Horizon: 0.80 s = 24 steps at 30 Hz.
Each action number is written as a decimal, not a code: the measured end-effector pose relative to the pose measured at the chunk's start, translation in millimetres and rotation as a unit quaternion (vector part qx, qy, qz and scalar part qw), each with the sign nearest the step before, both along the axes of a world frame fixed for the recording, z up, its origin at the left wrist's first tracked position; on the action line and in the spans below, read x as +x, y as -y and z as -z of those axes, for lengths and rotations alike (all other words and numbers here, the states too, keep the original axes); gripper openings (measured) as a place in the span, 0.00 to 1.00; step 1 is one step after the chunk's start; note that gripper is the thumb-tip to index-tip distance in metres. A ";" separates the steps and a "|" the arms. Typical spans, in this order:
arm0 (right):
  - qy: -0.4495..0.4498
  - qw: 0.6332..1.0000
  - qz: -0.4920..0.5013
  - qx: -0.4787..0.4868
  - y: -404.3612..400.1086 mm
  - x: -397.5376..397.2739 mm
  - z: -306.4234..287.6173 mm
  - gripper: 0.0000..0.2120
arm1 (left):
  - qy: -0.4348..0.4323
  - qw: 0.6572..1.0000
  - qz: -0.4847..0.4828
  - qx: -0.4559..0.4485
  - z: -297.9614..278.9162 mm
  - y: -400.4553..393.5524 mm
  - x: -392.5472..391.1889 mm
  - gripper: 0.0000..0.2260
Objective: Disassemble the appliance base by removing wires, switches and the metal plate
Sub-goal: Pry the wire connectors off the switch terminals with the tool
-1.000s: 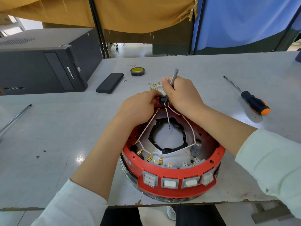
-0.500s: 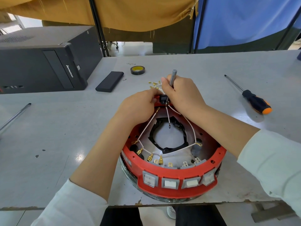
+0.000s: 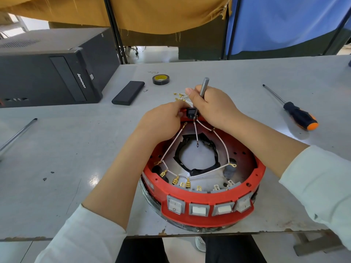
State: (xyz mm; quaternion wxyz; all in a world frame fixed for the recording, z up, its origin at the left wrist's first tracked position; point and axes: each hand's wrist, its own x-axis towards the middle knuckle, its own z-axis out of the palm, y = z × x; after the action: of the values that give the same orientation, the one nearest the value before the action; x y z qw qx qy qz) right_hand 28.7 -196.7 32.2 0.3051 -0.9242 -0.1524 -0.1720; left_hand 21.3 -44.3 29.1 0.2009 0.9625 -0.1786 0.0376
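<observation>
A round red appliance base (image 3: 205,200) lies upside down at the table's near edge, with several white rocker switches (image 3: 199,209) along its front. White wires (image 3: 171,144) with brass terminals cross its open inside. At the far rim sits a small black socket (image 3: 190,113). My left hand (image 3: 161,121) grips the rim beside that socket. My right hand (image 3: 212,106) holds a grey metal tool (image 3: 204,86) upright, its tip down at the socket. Loose white wires with brass terminals (image 3: 180,96) lie on the table just behind my hands.
An orange-and-black screwdriver (image 3: 296,115) lies at the right. A roll of black tape (image 3: 160,79) and a flat black box (image 3: 128,93) lie behind the base. A black computer case (image 3: 49,69) stands at the left, and a metal rod (image 3: 17,134) lies near the left edge.
Both hands stay at the black socket on the far rim. The grey tool in my right hand has tilted slightly more upright; the base has not moved.
</observation>
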 end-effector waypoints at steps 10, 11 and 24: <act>0.002 0.996 -0.044 -0.072 -1.4 -4.8 -0.7 0.21 | 0.017 1.000 -0.001 0.019 0.8 0.5 -2.3 0.15; -0.003 0.995 -0.044 -0.087 -2.6 -5.4 0.1 0.20 | 0.016 1.000 -0.003 0.018 0.8 0.5 -1.7 0.14; 0.025 0.999 -0.021 0.041 -0.8 -5.1 -0.7 0.21 | 0.010 1.000 -0.001 0.010 -0.1 0.0 -0.5 0.17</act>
State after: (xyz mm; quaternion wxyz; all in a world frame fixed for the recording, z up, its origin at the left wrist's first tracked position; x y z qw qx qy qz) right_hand 23.6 -195.9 32.9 0.3422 -0.9030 -0.1725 -0.1945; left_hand 20.8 -44.3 29.2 0.1894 0.9642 -0.1800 0.0456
